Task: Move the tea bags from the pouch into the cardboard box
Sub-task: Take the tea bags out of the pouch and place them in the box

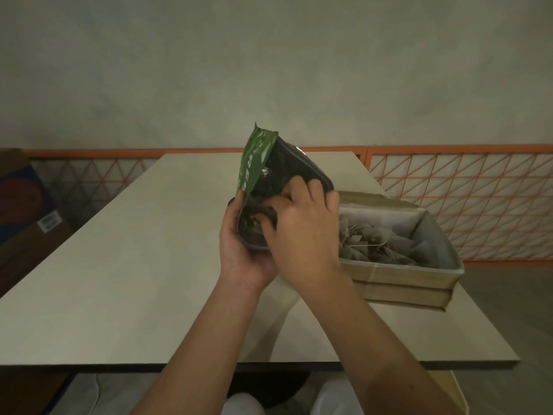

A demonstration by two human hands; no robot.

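A dark green pouch (269, 166) is held tilted above the middle of the table, its open mouth turned toward me. My left hand (239, 250) grips the pouch from below and from its left side. My right hand (302, 223) reaches into the mouth, fingers curled inside, and what they hold is hidden. Dark tea bags show inside the pouch (254, 223). To the right stands the cardboard box (398, 278), open at the top, with several pyramid tea bags (386, 244) and their strings lying in it.
The pale table (119, 280) runs from the near edge to the back wall. An orange lattice fence (466, 193) stands behind and to the right. A brown carton (27, 205) sits on the floor at the far left. My knees show under the table edge.
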